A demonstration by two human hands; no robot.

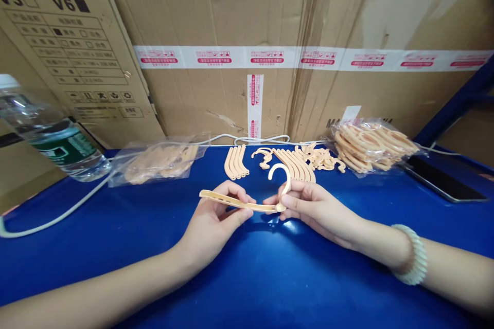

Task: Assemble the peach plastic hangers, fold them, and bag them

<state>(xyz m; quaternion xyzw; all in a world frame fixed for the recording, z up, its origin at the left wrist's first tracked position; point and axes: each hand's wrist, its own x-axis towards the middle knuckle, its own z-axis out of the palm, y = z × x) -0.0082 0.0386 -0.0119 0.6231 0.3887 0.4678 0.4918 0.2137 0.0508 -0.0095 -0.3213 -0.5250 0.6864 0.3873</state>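
My left hand (216,216) pinches a long peach plastic bar (231,200) just above the blue table (247,277). Its right end meets a curved peach hook (283,177), which my right hand (309,205) grips with closed fingers at the joint. A pale bead bracelet (415,262) is on my right wrist. Behind my hands lie a neat row of bars (236,162), another fan of bars (295,164) and loose hooks (324,158).
A clear bag of peach parts (160,162) lies at the left, another bag (372,146) at the right. A water bottle (54,139) lies on its side far left. A white cable (57,216), a dark phone (443,180) and cardboard boxes (247,36) stand behind.
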